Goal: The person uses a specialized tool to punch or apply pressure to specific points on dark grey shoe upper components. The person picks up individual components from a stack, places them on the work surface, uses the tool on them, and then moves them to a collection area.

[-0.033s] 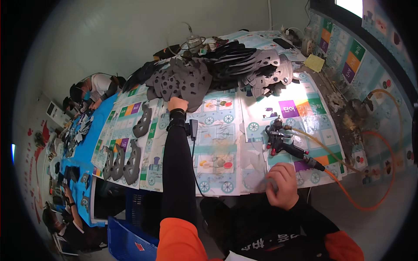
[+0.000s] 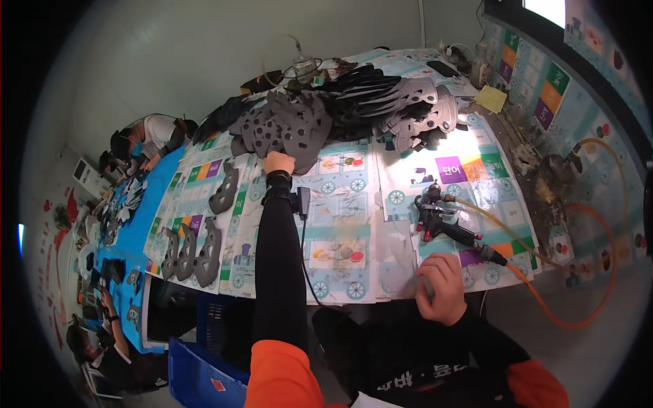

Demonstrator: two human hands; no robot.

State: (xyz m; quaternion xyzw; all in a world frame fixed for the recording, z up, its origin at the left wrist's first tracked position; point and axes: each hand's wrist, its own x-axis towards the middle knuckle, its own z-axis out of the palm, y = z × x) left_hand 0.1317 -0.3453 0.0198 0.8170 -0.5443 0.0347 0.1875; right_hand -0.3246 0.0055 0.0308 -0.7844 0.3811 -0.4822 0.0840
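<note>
My left hand [image 2: 279,162] reaches to the near edge of a pile of dark grey perforated cut pieces [image 2: 289,126], its fingers closed at the lowest edge of the grey pieces; the fingertips are hidden. At the table's front edge, my right hand [image 2: 441,289] is curled with the fingers bent over; what lies inside it, if anything, does not show. Beyond that hand lies a spray gun [image 2: 445,224] on its side, joined to an orange hose [image 2: 544,306] and a thinner yellowish tube [image 2: 500,221]. Several curved grey pieces [image 2: 209,255] lie flat at the left.
Black strips [image 2: 357,85] and pale grey pieces [image 2: 415,109] heap up behind. A jar [image 2: 305,66], a phone [image 2: 442,68] and a yellow pad [image 2: 490,99] stand or lie farther back. A blue crate [image 2: 204,374] is below left. Two people work at a blue table [image 2: 132,234].
</note>
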